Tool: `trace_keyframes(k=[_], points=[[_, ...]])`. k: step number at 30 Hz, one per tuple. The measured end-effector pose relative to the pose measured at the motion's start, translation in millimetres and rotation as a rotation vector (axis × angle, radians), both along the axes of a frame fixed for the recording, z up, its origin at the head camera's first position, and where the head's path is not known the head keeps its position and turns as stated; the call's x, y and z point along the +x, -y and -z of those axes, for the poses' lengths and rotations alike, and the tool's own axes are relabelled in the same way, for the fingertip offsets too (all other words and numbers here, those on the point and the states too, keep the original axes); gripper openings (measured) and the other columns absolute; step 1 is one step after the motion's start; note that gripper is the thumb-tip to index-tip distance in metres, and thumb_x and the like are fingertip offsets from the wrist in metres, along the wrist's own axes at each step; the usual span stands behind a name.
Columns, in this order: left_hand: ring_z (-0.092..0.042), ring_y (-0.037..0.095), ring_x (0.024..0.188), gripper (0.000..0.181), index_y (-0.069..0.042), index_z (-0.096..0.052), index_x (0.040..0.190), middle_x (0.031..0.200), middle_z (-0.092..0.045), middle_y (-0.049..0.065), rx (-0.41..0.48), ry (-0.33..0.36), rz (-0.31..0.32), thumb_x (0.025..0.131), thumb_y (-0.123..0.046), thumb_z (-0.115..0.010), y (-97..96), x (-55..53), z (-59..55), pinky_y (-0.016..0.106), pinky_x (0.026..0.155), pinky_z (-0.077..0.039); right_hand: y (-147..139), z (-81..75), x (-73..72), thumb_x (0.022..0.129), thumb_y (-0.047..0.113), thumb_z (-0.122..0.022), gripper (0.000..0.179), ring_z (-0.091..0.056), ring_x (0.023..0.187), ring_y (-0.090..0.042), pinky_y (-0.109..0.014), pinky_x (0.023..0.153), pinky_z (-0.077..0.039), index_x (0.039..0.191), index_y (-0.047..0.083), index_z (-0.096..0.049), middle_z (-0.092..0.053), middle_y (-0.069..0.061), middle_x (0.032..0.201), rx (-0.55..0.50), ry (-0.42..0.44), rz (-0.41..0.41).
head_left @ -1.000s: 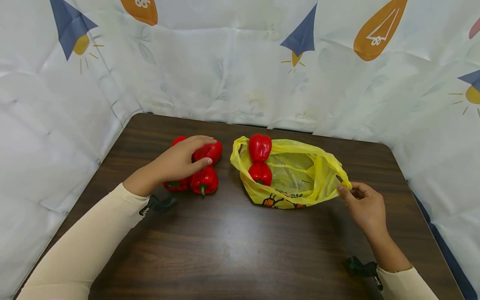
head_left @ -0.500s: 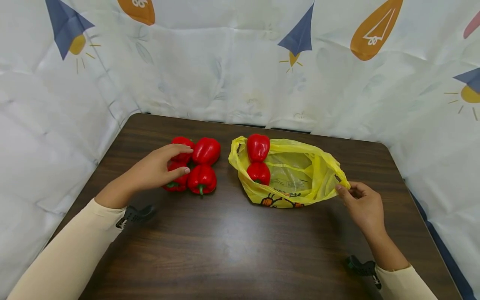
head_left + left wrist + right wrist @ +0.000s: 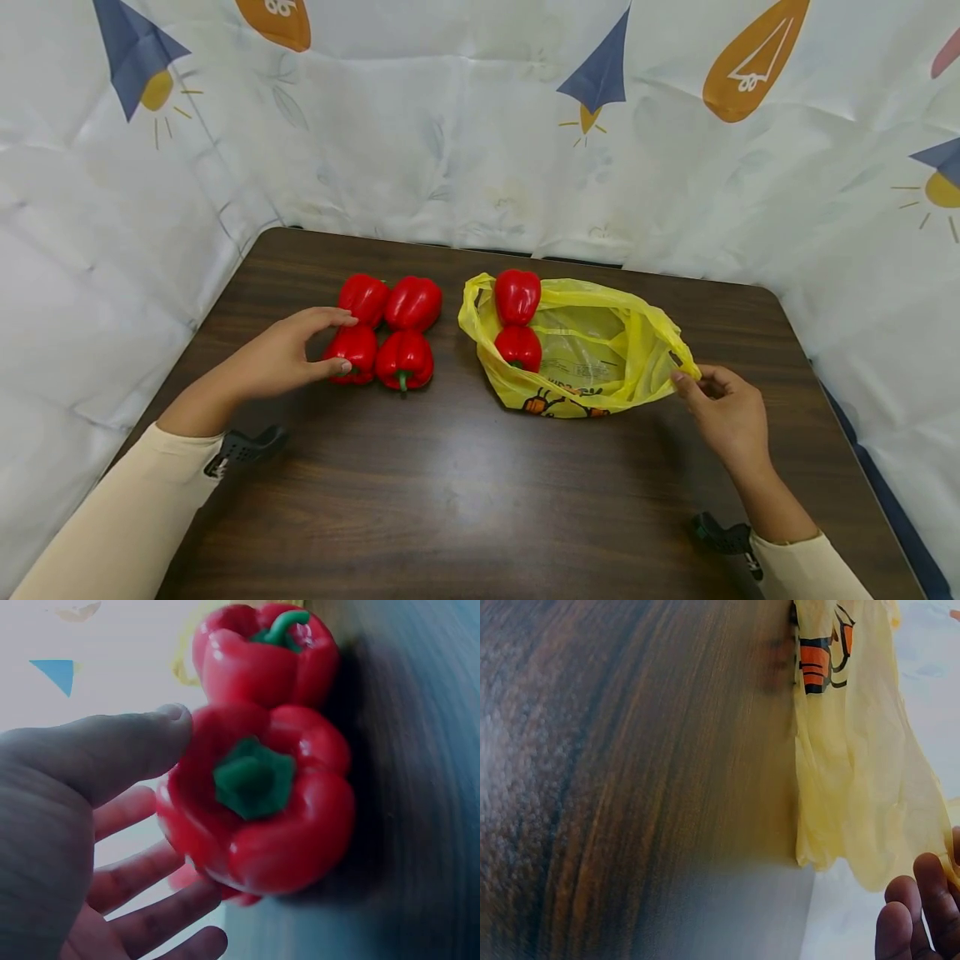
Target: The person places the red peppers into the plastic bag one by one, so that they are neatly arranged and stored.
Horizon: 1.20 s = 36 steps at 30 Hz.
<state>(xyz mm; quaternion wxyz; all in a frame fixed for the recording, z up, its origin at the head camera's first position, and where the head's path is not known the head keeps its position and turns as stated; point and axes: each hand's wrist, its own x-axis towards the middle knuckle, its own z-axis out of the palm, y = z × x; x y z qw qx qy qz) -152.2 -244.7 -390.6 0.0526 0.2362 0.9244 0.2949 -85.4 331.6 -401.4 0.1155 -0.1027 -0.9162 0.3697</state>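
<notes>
My left hand is beside the front-left red bell pepper, thumb and fingers spread apart around its left side. In the left wrist view that pepper shows its green stem, and the thumb overlaps its edge; whether they touch I cannot tell. Close against it lie a front-right pepper, a back-left pepper and a back-right pepper. My right hand pinches the right edge of a yellow plastic bag, whose mouth gapes. At the bag's left end are two more peppers, one behind the other.
The bag and peppers rest on a dark wood-grain table with rounded far corners. Behind and beside it hangs a pale printed sheet. A dark strap device sits at the left wrist and another at the right.
My left hand has drawn back from above the back-right pepper, moving left and nearer, to the front-left pepper. The peppers stay put. My right hand keeps its pinch on the bag.
</notes>
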Motion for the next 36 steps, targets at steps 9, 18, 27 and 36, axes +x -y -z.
trace_keyframes(k=[9, 18, 27, 36], points=[[-0.053, 0.038, 0.127, 0.066, -0.002, -0.055, 0.141, 0.139, -0.056, 0.019, 0.042, 0.044, -0.005, 0.085, -0.021, -0.086, 12.3, -0.1, 11.0, 0.062, 0.103, -0.043, -2, 1.8, 0.3, 0.096, 0.044, -0.072, 0.046, -0.063, 0.067, -0.004, -0.024, 0.052, -0.05, 0.116, 0.003, -0.073, -0.075, -0.011, 0.095, -0.006, 0.01, -0.001], [-0.054, 0.037, 0.128, 0.064, -0.007, -0.055, 0.14, 0.14, -0.058, 0.016, 0.052, 0.115, -0.022, 0.087, -0.027, -0.085, 16.6, 2.3, 9.8, 0.061, 0.106, -0.041, -2, 1.2, 2.5, 0.096, 0.043, -0.072, 0.044, -0.063, 0.065, -0.007, -0.024, 0.052, -0.051, 0.114, 0.002, -0.074, -0.075, -0.011, 0.093, -0.001, 0.004, 0.014], [-0.058, 0.033, 0.121, 0.061, -0.01, -0.061, 0.134, 0.134, -0.062, 0.01, 0.072, 0.067, -0.038, 0.082, -0.025, -0.089, 16.1, 2.6, 15.1, 0.058, 0.103, -0.045, -2, 2.1, 2.2, 0.096, 0.043, -0.072, 0.045, -0.063, 0.064, -0.007, -0.025, 0.05, -0.05, 0.115, 0.003, -0.074, -0.075, -0.01, 0.093, -0.014, 0.014, 0.015], [-0.06, 0.025, 0.109, 0.062, -0.016, -0.062, 0.134, 0.132, -0.061, 0.0, 0.139, -0.063, -0.066, 0.079, -0.013, -0.09, 13.6, 2.1, 0.6, 0.018, 0.091, -0.047, -2, 3.0, -0.5, 0.096, 0.042, -0.072, 0.046, -0.062, 0.064, -0.006, -0.024, 0.051, -0.05, 0.116, 0.002, -0.073, -0.075, -0.013, 0.095, -0.004, 0.014, 0.012]])
